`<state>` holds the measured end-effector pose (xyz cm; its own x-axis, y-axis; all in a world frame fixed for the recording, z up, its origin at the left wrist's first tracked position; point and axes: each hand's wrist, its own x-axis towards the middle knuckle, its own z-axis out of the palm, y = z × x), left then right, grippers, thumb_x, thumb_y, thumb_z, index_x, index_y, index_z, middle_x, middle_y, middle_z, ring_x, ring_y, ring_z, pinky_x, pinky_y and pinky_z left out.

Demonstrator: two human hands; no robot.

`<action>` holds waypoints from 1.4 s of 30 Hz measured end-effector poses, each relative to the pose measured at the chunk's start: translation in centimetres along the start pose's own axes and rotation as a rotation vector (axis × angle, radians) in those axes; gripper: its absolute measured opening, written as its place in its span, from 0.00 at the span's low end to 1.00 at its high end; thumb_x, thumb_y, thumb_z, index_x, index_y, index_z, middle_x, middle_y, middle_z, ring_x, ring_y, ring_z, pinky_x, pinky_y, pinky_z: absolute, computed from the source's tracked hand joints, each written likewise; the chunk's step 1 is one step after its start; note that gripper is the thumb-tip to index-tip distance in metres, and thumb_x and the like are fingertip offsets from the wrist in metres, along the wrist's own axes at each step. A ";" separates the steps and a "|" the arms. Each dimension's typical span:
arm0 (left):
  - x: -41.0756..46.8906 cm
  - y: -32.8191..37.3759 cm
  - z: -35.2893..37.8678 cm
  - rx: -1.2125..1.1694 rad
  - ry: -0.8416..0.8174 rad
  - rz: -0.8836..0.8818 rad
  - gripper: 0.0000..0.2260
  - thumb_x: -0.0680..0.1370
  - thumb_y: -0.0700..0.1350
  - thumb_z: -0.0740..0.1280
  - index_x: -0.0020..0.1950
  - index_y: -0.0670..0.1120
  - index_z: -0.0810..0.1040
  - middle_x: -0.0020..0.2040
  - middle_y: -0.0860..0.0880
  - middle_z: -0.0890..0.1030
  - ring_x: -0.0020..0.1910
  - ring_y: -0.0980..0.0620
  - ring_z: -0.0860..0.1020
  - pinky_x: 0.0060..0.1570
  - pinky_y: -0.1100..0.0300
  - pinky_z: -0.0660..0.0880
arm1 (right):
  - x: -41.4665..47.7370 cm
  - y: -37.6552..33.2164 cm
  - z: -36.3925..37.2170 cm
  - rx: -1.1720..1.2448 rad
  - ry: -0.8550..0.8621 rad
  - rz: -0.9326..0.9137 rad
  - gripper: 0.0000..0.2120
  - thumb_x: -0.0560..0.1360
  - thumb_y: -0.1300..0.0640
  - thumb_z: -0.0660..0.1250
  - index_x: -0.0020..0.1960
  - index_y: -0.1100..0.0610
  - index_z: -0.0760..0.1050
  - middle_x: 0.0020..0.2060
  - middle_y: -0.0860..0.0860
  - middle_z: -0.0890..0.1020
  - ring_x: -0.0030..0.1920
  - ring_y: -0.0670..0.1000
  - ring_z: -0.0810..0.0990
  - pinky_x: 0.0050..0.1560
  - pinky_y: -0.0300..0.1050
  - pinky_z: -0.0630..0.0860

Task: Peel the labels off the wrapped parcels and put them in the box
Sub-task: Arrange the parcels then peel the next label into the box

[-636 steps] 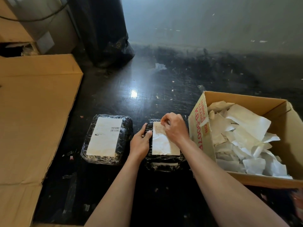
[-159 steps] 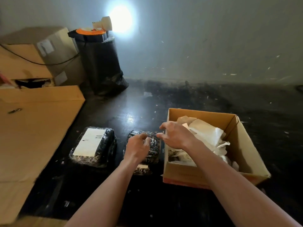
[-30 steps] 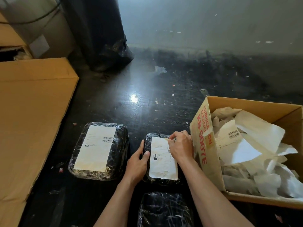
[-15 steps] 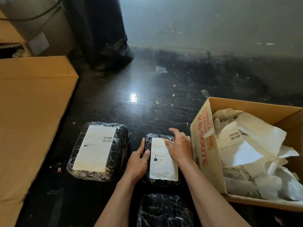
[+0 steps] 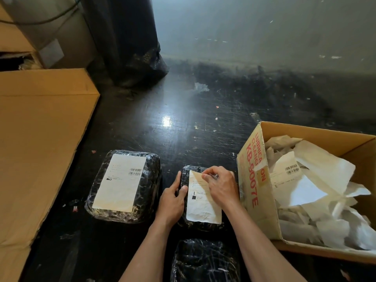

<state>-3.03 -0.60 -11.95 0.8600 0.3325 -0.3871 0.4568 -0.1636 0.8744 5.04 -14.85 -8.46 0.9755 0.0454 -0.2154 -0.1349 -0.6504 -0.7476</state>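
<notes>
As the head camera looks down at the dark, scuffed floor [image 5: 183, 129], we find the small parcel [image 5: 200, 226] just ahead of the person, lying flat between a larger parcel [image 5: 151, 180] on its left and the cardboard box [image 5: 254, 210] on its right. Its white label [image 5: 203, 208] covers most of the top face. We note that the right grip [image 5: 220, 186] is closed to a pinch: thumb and forefinger meet at the label's far edge, where the paper has a slanted, shaded corner. The left grip [image 5: 172, 200] is nearly flat, forefinger straight along the parcel's left side and thumb laid on the wrap just beside the label, pressing and enclosing nothing. The larger parcel bears a second label [image 5: 120, 182] with a barcode, flat and untouched. A third parcel [image 5: 203, 261], showing only black wrap, lies nearest the person, between the forearms. Inside the box we see a loose heap of peeled labels [image 5: 325, 176], white and crumpled, one with its barcode up; red print runs down the box's near wall. Flattened cardboard [image 5: 40, 139] lies along the left, and a black bag [image 5: 130, 47] stands at the far wall.
</notes>
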 end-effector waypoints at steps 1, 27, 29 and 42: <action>0.0 0.0 0.0 -0.001 -0.001 0.001 0.23 0.84 0.50 0.63 0.78 0.65 0.63 0.43 0.63 0.83 0.47 0.64 0.81 0.49 0.66 0.77 | -0.1 0.1 0.1 0.019 -0.007 -0.003 0.03 0.74 0.47 0.72 0.43 0.39 0.80 0.51 0.48 0.80 0.49 0.47 0.80 0.52 0.50 0.79; 0.9 -1.5 0.8 0.090 0.070 0.017 0.23 0.84 0.55 0.61 0.77 0.70 0.60 0.42 0.42 0.82 0.37 0.54 0.77 0.46 0.51 0.77 | -3.7 0.4 -2.5 0.183 -0.064 -0.213 0.07 0.75 0.56 0.74 0.41 0.44 0.82 0.42 0.41 0.82 0.57 0.48 0.76 0.57 0.45 0.72; 1.0 -1.7 0.8 0.092 0.064 0.023 0.23 0.84 0.55 0.61 0.77 0.70 0.60 0.38 0.46 0.78 0.36 0.54 0.75 0.46 0.48 0.78 | -3.9 0.8 -2.3 0.197 -0.050 -0.228 0.07 0.74 0.55 0.75 0.41 0.43 0.82 0.42 0.40 0.83 0.55 0.50 0.78 0.58 0.52 0.76; 0.6 -1.8 0.6 0.011 0.062 0.030 0.25 0.83 0.55 0.64 0.80 0.64 0.61 0.56 0.48 0.83 0.49 0.56 0.79 0.48 0.68 0.74 | -4.6 0.7 -2.7 0.241 -0.028 -0.185 0.07 0.74 0.53 0.74 0.45 0.40 0.83 0.46 0.41 0.84 0.57 0.50 0.79 0.61 0.55 0.76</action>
<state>-3.20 -0.71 -13.92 0.8579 0.3843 -0.3411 0.4335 -0.1848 0.8820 0.93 -17.54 -6.33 0.9827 0.1688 -0.0767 0.0037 -0.4311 -0.9023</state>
